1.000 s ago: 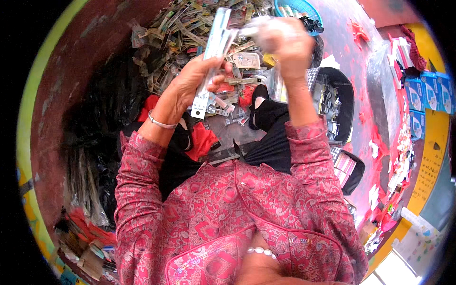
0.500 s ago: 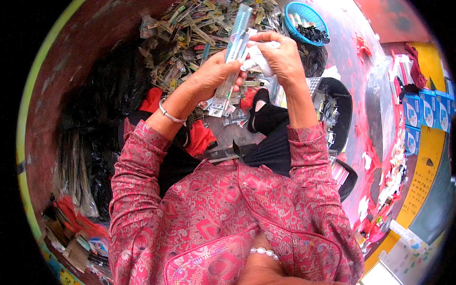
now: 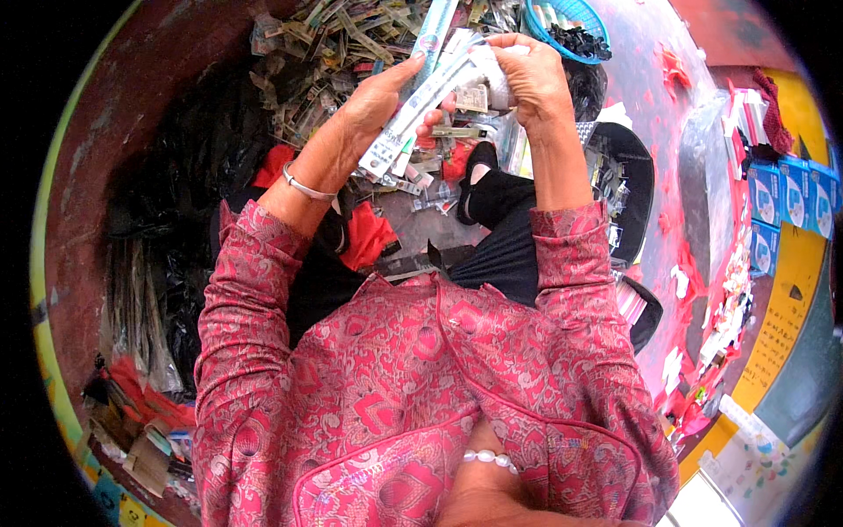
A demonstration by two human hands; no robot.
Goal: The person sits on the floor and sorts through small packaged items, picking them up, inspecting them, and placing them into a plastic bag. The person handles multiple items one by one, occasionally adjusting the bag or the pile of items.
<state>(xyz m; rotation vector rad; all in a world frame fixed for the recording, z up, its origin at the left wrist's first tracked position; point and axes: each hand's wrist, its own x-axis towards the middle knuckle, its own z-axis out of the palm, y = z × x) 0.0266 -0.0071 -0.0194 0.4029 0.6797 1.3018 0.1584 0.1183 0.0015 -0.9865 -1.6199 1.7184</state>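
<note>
My left hand (image 3: 376,105) is closed around long, flat clear-and-white plastic packets (image 3: 399,132), with the thumb on top and fingertips curled beneath. A light-blue patterned strip (image 3: 436,28) sticks up beyond the same hand. My right hand (image 3: 537,81) pinches the upper end of a packet, and a crumpled white cloth (image 3: 497,81) is bunched under its fingers. The packets slant from the right fingers down toward my left wrist. Exactly what the right fingertips grip is partly hidden. Below and beyond the hands spreads a heap of similar flat packets (image 3: 351,35).
A blue basket (image 3: 549,39) with dark and pale items stands at the far right. Black bins (image 3: 639,176) with packets sit beside my right knee. Black plastic sheeting (image 3: 158,255) lies at left. Red scraps (image 3: 369,237) are on the floor near my shoe (image 3: 474,180).
The packets have tilted from nearly upright to a slant, lower end toward my left wrist. The light-blue strip has separated from them. My right hand has risen slightly.
</note>
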